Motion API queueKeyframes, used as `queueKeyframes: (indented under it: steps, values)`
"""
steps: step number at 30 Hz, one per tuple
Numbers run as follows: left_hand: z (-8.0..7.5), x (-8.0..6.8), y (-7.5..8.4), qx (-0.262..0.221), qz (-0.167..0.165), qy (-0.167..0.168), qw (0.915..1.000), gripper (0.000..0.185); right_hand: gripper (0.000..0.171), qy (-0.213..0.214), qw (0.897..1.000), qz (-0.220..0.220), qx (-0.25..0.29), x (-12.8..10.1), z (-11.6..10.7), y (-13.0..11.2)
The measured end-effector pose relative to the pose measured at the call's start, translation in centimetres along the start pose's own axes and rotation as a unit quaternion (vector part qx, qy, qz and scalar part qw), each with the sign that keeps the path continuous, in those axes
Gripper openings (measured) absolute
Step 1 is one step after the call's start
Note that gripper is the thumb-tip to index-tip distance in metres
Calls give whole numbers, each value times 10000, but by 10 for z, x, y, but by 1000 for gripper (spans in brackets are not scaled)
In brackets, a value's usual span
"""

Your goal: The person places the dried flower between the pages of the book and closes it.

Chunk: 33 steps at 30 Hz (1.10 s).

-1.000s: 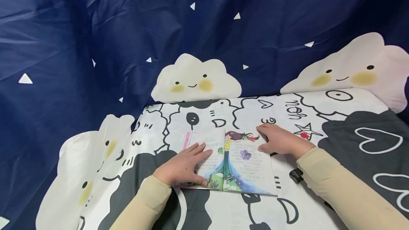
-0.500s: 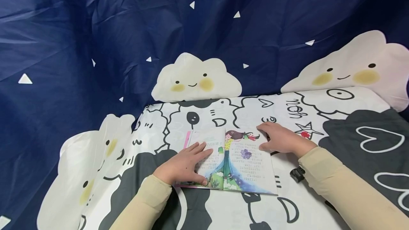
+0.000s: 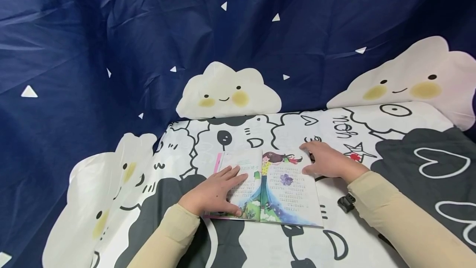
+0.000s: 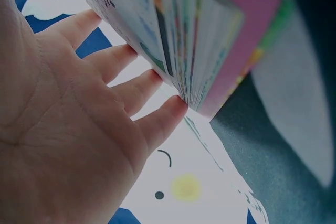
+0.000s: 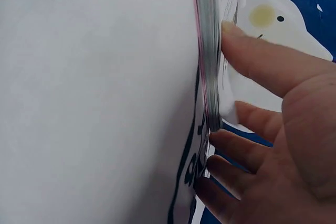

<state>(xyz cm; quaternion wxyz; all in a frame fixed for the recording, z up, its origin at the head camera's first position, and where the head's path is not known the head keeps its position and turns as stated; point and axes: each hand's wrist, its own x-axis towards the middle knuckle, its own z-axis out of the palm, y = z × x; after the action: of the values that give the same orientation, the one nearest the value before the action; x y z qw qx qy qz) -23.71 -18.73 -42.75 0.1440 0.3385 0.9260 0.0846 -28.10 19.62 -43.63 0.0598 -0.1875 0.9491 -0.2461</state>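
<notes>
An open picture book [image 3: 293, 197] with printed text and colourful drawings lies on the bed. My left hand [image 3: 215, 191] rests on its left page, fingers spread. In the left wrist view, the fingertips of that hand [image 4: 79, 98] touch the page, close to the thick page edges and pink cover [image 4: 247, 30]. My right hand [image 3: 329, 162] is at the top right corner. In the right wrist view, the thumb of the right hand [image 5: 283, 129] touches the right page near its outer edge, while the index fingertip sits by a slightly curled page corner. Its other fingers reach past the book onto the sheet.
The bed sheet [image 3: 275, 243] has black-and-white cartoon prints. Cloud-shaped cushions stand around its edge: one at the back [image 3: 227, 94], one at the right [image 3: 409, 82] and one at the left [image 3: 100, 202]. Behind hangs a dark blue curtain [image 3: 241, 32] with white triangles.
</notes>
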Motion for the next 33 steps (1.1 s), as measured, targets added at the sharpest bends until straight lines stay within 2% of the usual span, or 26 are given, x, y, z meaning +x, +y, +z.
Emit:
queueKeyframes:
  steps: [2, 5, 7, 10, 15, 19, 22, 26, 29, 33]
  values:
    - [0, 0, 0, 24, 2, -1, 10000, 101, 61, 201, 9998, 11, -35, 1, 0, 1]
    - [0, 0, 0, 51, 19, 30, 10000, 101, 27, 539, 9984, -65, -150, 2, 0, 3]
    - [-1, 0, 0, 62, 25, 50, 10000, 101, 14, 722, 9970, -165, -238, 3, -1, 3]
    - [-1, 0, 0, 80, 22, 54, 10000, 101, 22, 851, 9952, -331, -347, 2, -2, 2]
    - [0, 0, 0, 92, 20, 40, 9999, 101, 25, 826, 9945, -393, -503, 2, -4, -1]
    - [-1, -1, -1, 92, 90, 111, 9999, 97, 20, 859, 9953, -434, -127, 1, -7, -4]
    - [-3, -3, -3, 160, 241, 351, 9990, 90, 27, 847, 9940, -430, 534, -3, -10, -10]
    - [-9, -4, 1, 401, 581, 941, 9931, 81, 39, 728, 9896, -459, 1153, -14, -14, -22]
    - [-16, -2, 15, 527, 978, 1434, 9834, 78, 41, 743, 9864, -670, 1306, -22, -15, -29]
    - [-29, 2, 43, 611, 1689, 1936, 9645, 75, 36, 765, 9814, -1107, 1369, -26, -15, -37]
